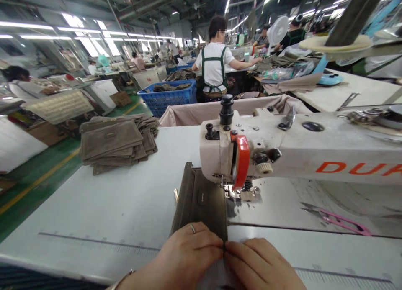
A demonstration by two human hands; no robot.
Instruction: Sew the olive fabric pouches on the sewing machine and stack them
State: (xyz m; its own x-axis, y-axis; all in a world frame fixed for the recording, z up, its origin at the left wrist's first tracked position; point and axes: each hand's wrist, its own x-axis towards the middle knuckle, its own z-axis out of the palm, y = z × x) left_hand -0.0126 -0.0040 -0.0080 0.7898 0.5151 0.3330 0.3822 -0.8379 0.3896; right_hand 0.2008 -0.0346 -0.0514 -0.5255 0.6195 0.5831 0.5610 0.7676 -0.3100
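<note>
A dark olive fabric piece (209,212) with a small label patch lies on the sewing machine table, its right edge close to the presser foot (240,194). My left hand (191,250), with a ring on one finger, rests over its near end and pinches the right edge. Fingertip to fingertip with it, my right hand (257,263) grips the same edge from the right. The fabric between the fingertips is mostly covered. A metal zipper pull (176,195) sticks out at the piece's left side.
The white sewing machine (282,145) fills the right side. Pink thread snips (342,221) lie on its bed. A stack of olive fabric pieces (117,141) sits at the table's far left. Beyond are a blue crate (171,98) and a person in a green apron (215,66).
</note>
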